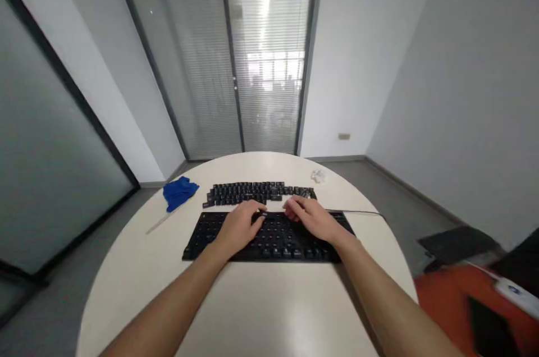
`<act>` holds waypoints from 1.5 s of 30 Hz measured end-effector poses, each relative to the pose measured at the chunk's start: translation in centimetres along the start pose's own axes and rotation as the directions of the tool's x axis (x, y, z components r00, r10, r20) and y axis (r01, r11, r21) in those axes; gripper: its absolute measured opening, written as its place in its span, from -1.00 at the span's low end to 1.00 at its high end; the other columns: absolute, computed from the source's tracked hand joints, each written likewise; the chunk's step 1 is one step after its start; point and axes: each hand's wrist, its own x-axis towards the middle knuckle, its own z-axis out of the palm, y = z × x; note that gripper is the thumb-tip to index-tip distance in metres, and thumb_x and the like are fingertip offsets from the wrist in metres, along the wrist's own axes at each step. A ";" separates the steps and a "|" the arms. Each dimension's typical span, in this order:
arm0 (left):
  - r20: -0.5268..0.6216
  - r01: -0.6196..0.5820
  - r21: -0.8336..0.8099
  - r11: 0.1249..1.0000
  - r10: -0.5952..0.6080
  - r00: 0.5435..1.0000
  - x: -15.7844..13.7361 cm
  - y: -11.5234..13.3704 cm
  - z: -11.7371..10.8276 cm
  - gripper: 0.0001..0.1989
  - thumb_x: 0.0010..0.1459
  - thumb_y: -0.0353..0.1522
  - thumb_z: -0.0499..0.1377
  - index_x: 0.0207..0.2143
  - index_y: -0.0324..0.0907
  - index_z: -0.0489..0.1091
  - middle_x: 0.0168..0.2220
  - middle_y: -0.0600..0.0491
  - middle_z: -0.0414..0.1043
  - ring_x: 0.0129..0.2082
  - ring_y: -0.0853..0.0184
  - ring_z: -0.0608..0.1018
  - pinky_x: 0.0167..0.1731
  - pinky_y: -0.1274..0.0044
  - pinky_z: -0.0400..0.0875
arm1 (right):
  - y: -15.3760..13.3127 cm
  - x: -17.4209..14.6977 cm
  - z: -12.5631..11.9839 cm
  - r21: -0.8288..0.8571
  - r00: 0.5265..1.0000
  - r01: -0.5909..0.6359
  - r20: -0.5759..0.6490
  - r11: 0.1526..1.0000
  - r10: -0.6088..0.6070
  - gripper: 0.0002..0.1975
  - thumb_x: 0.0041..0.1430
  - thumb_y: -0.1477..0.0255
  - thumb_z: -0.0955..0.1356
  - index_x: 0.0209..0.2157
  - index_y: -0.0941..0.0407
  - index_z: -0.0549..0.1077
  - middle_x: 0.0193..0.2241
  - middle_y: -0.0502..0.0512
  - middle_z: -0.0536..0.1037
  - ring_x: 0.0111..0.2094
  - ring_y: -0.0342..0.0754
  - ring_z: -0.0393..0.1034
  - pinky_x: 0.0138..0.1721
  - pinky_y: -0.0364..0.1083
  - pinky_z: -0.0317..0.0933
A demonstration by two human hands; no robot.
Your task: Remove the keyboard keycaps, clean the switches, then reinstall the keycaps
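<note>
Detached keycaps (244,193) rowed behind keyboard (273,240), presumably preserving key order; left hand (241,224) pinched narrowly, right hand (315,218) loosely curled, any grip on keys indiscernible.

Beyond your rounded, pale worktop (269,306), you face tall glass panels (177,48) with blinds (273,127) and bright light (264,3), whitish walls (362,37) on either side, and grey floor (387,194).

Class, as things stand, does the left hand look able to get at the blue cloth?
Probably yes. The left hand is over the keyboard, the blue cloth lies toward the table's left, and nothing tall stands between, just low loose keycaps nearby.
</note>
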 end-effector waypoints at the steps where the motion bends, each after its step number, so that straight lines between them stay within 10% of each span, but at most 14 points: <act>1: -0.014 -0.013 0.000 1.000 0.013 1.000 0.5 0.0 0.0 -0.80 0.25 -0.45 0.19 -0.07 -0.11 0.46 -0.09 0.06 0.51 -0.08 0.24 0.51 -0.01 0.39 0.40 | 0.0 0.0 -0.1 0.013 1.000 -0.011 -0.009 1.000 0.011 -0.49 0.39 0.04 0.13 -0.28 0.15 0.46 -0.37 0.10 0.55 -0.33 -0.06 0.46 -0.24 -0.09 0.35; 17: 0.107 0.009 0.258 0.966 -0.038 0.994 6.1 0.4 2.5 -0.81 0.18 -0.45 0.23 -0.14 -0.14 0.54 -0.09 0.01 0.56 -0.01 0.15 0.44 0.03 0.38 0.37 | 0.3 0.0 -1.0 0.042 0.996 -0.046 -0.071 0.998 0.048 -0.39 0.37 -0.03 0.08 -0.31 0.15 0.48 -0.44 0.08 0.50 -0.44 -0.08 0.44 -0.37 -0.12 0.34; 38: 0.098 0.075 0.279 0.957 -0.106 0.989 5.8 -0.1 2.5 -0.84 0.17 -0.42 0.25 -0.16 -0.15 0.51 -0.08 -0.05 0.47 -0.01 0.14 0.42 0.06 0.34 0.33 | 0.1 -0.4 -1.9 -0.027 0.979 -0.102 -0.180 0.994 0.095 -0.42 0.37 -0.01 0.10 -0.24 0.11 0.53 -0.68 -0.07 0.32 -0.61 -0.10 0.33 -0.49 -0.14 0.20; 45: 0.101 -0.053 0.089 0.995 0.044 0.994 2.0 3.4 1.3 -0.75 0.29 -0.31 0.15 0.00 -0.15 0.42 0.06 -0.06 0.43 0.10 0.18 0.41 0.16 0.33 0.29 | 0.5 -0.6 -3.7 0.028 0.919 -0.084 -0.383 0.996 0.089 -0.52 0.29 -0.02 0.22 -0.39 0.11 0.43 -0.70 -0.08 0.34 -0.66 -0.11 0.31 -0.57 -0.15 0.16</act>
